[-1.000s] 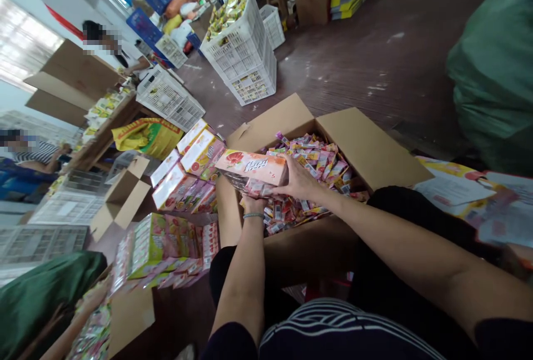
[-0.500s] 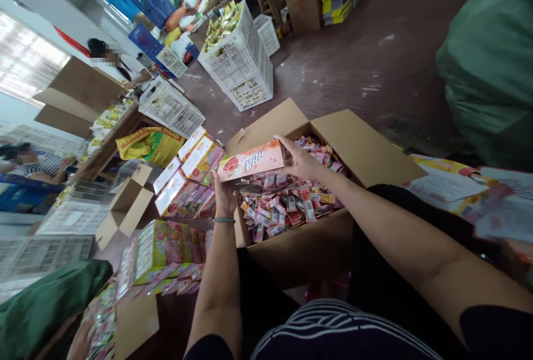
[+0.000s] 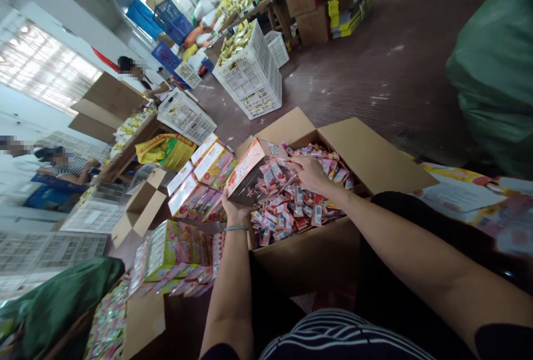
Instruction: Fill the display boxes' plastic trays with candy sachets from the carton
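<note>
A pink box [image 3: 250, 163] with fruit pictures is tilted over the large open carton [image 3: 308, 243]. My left hand [image 3: 235, 207] is closed around its lower left end, with a beaded bracelet on the wrist. The box's open side faces right, and small pink sachets [image 3: 270, 176] show at its opening. My right hand [image 3: 310, 174] is at the right of the box, fingers curled over sachets at the opening; the fingertips are partly hidden. Many loose sachets [image 3: 291, 218] in pink, red and purple fill the carton below both hands.
Packed fruit boxes [image 3: 212, 168] are stacked left of the carton, with green and pink boxes [image 3: 175, 249] nearer me. A small open carton [image 3: 139, 204] stands further left. White crates [image 3: 254, 65] stand ahead; a green sack [image 3: 495, 65] is at right. Several people sit at left.
The pink box has turned from nearly level to tilted, its opening now towards the right. My right hand has left the box's right end and moved to the sachets. The view has shifted slightly.
</note>
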Demonstrator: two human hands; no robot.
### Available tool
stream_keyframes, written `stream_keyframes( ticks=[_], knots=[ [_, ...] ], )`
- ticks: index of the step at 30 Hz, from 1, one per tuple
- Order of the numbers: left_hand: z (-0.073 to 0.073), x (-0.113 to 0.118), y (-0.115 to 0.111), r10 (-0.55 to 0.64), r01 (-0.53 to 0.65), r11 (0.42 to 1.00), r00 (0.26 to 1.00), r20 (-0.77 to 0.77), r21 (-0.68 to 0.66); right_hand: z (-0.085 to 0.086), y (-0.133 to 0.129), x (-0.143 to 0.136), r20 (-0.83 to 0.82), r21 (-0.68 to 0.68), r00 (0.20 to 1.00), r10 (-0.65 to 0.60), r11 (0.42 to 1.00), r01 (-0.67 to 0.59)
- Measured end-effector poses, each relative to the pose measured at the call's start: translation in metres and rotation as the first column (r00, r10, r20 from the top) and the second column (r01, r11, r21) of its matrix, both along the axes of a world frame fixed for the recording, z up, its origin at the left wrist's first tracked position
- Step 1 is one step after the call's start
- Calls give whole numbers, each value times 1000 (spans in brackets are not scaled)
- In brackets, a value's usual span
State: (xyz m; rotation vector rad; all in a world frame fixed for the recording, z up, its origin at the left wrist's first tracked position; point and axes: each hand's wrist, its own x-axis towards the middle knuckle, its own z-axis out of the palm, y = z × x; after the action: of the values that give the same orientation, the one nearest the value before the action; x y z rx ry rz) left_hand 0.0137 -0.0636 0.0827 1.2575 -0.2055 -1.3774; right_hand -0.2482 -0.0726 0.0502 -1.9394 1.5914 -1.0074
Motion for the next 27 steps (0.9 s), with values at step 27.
stream_keyframes(
  ticks=[27],
  knots=[
    [26, 4, 15, -66, 75, 990, 995, -79, 116, -13, 8, 17, 729, 5, 639, 248, 930, -367]
  ],
)
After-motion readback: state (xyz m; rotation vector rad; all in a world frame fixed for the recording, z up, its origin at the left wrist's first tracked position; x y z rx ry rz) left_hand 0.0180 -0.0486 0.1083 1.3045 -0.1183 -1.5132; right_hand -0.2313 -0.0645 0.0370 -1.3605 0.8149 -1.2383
